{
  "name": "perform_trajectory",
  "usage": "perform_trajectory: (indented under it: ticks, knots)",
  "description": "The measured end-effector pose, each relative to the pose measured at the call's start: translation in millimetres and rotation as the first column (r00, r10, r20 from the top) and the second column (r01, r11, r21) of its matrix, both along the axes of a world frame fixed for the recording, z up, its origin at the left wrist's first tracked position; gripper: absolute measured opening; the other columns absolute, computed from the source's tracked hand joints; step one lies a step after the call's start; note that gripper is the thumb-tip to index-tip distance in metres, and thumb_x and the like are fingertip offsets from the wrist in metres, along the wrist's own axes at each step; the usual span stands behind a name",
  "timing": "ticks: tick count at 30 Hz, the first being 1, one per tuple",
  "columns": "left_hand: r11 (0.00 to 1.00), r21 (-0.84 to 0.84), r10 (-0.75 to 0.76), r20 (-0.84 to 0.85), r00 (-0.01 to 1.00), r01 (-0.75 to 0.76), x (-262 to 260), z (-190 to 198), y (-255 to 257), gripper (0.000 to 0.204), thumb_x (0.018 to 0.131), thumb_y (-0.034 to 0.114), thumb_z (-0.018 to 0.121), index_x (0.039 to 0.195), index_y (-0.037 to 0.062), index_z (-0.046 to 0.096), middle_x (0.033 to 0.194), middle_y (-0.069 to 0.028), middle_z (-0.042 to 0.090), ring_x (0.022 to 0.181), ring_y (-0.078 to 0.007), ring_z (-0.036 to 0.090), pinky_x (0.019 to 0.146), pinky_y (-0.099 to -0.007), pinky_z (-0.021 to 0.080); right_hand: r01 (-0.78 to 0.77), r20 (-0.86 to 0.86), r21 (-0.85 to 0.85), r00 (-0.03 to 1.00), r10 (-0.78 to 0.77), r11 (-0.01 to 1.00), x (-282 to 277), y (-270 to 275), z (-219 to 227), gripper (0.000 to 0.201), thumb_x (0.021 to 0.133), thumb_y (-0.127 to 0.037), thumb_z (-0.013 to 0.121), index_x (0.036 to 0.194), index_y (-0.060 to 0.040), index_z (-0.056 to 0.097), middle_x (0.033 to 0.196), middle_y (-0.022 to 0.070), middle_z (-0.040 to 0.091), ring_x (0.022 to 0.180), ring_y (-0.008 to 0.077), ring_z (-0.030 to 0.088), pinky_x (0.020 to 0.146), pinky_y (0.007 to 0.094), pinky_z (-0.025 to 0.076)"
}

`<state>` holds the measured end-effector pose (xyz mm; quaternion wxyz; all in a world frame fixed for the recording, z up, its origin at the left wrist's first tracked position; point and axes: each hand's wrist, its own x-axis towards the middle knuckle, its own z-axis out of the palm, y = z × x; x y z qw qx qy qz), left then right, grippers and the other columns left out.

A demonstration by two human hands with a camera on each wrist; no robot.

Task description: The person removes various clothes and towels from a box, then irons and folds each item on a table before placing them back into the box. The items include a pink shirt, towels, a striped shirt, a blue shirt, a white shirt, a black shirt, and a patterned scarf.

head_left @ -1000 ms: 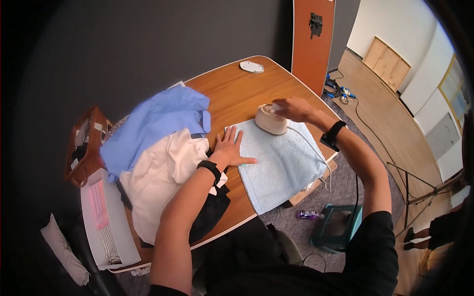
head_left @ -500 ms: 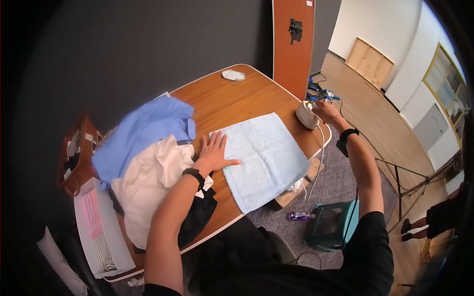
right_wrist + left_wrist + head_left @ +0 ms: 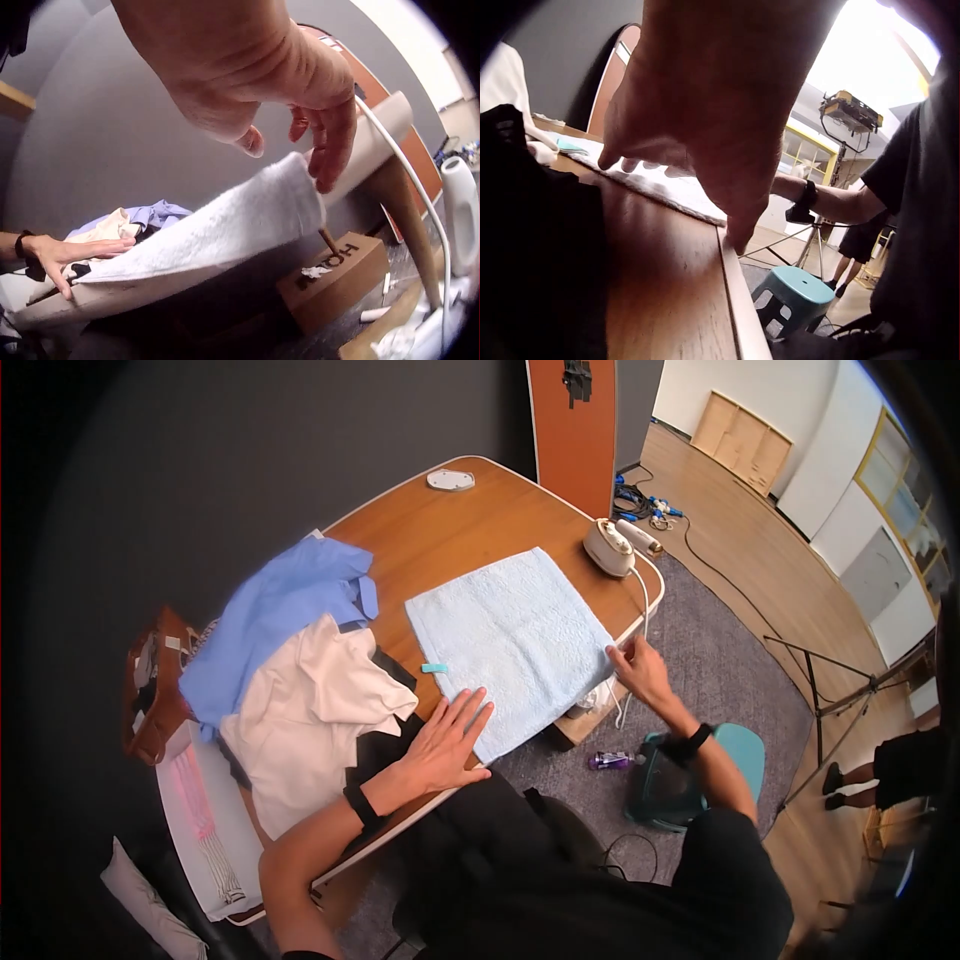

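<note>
A light blue towel [image 3: 515, 640] lies flat on the wooden table, a small teal tab on its left edge. My left hand [image 3: 445, 740] rests at the towel's near-left edge with fingers spread, its thumb by the table edge. At the towel's right corner is my right hand [image 3: 645, 675]; in the right wrist view its bent fingertips touch the overhanging corner [image 3: 296, 195] while the thumb stays apart from the cloth. The white iron [image 3: 608, 547] sits beyond that corner, near the table's right edge, its cord [image 3: 645, 605] trailing down past the right hand.
Blue [image 3: 275, 625] and cream [image 3: 310, 720] garments are heaped on the left, by a white box [image 3: 185, 810] and brown bag [image 3: 155, 690]. A white plate-like piece [image 3: 450, 480] lies at the far corner. Beside the table are a carton [image 3: 337, 274] and teal stool [image 3: 735, 760].
My right hand set the iron down by the table's right edge, let go and came back to the towel's right corner. The left hand slid nearer, along the towel's left edge, uncovering the teal tab.
</note>
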<state>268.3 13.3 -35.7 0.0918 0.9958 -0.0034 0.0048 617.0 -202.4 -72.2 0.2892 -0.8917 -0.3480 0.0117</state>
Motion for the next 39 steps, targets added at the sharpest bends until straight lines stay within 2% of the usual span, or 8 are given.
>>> perform_trajectory:
  ticks: [3,7,15,23,31,32,37,39]
  knots:
    - [0.992,0.122,0.018,0.066,0.998,-0.026,9,-2,-14,0.093,0.085,0.048,0.077,0.154,-0.0012,0.039,0.16,-0.0286,0.033,0.149,-0.0462,0.03,0.122,-0.0545,0.029,0.005,-0.283,0.393,0.952,0.116,0.919,-1,-7,-56,0.039,0.094,-0.036,0.077,0.099,-0.0045,0.055,0.08,0.0,0.06,0.07,0.0177,0.057,0.071,0.0334,0.051]
    - [0.986,0.169,-0.032,0.193,0.981,-0.001,22,-15,-19,0.053,0.091,0.029,0.071,0.13,-0.0036,0.059,0.139,-0.0274,0.056,0.131,-0.0416,0.056,0.105,-0.0472,0.05,0.274,-0.748,0.563,0.571,0.34,0.779,-14,-22,-34,0.014,0.098,-0.017,0.07,0.101,-0.0108,0.058,0.092,-0.0005,0.063,0.079,0.006,0.059,0.063,0.0228,0.048]
    - [0.986,-0.077,-0.103,0.417,0.903,0.147,0,1,-32,0.014,0.089,0.011,0.067,0.096,-0.0009,0.067,0.1,-0.0145,0.073,0.092,-0.028,0.074,0.073,-0.0371,0.061,0.151,-0.689,0.722,0.246,0.681,0.676,12,-74,10,0.036,0.094,-0.002,0.062,0.129,0.0002,0.069,0.104,0.0066,0.072,0.084,0.0144,0.066,0.074,0.0292,0.057]
    - [0.875,-0.484,0.216,0.352,0.911,-0.021,2,34,-37,0.014,0.094,0.017,0.072,0.096,0.0029,0.07,0.066,-0.0154,0.064,0.062,-0.0297,0.068,0.056,-0.0396,0.052,-0.336,-0.341,0.445,0.793,0.504,0.83,21,-62,42,0.033,0.086,0.01,0.062,0.115,-0.0012,0.074,0.119,0.0038,0.068,0.102,0.0141,0.065,0.089,0.0293,0.052]
    - [0.525,-0.791,0.66,0.145,0.737,-0.315,44,19,50,0.027,0.099,0.023,0.07,0.092,-0.0027,0.071,0.059,0.0038,0.039,0.057,-0.0028,0.032,0.048,-0.0299,0.025,-0.175,-0.47,0.4,0.804,0.365,0.9,79,76,55,0.018,0.091,-0.009,0.063,0.101,0.0017,0.073,0.087,-0.0001,0.067,0.084,0.0118,0.061,0.081,0.0277,0.05]
    - [0.573,-0.706,0.681,0.129,0.721,-0.415,50,11,69,0.026,0.1,0.023,0.068,0.098,-0.0033,0.07,0.063,0.0027,0.052,0.058,-0.0025,0.043,0.05,-0.0276,0.033,-0.206,-0.43,0.314,0.839,0.333,0.927,85,96,53,0.019,0.091,-0.012,0.063,0.1,0.002,0.072,0.085,0.0001,0.068,0.082,0.0116,0.061,0.078,0.0269,0.05]
    - [-0.061,-0.895,0.732,-0.342,0.589,-0.443,63,-26,106,0.053,0.094,0.015,0.073,0.137,-0.0055,0.049,0.102,-0.0135,0.074,0.082,-0.0147,0.071,0.069,-0.028,0.055,-0.229,-0.167,0.228,0.948,0.269,0.946,82,145,-4,0.032,0.09,-0.019,0.07,0.111,0.0047,0.073,0.091,0.0187,0.075,0.083,0.0252,0.072,0.078,0.0384,0.056]
    - [0.188,-0.871,0.748,-0.172,0.64,-0.454,60,-42,105,0.059,0.091,0.01,0.074,0.14,-0.0068,0.046,0.104,-0.0153,0.073,0.084,-0.0165,0.071,0.072,-0.0293,0.056,-0.22,-0.074,0.205,0.968,0.239,0.954,72,141,-2,0.031,0.09,-0.019,0.07,0.112,0.0027,0.073,0.094,0.0216,0.075,0.088,0.0322,0.073,0.081,0.0408,0.056]
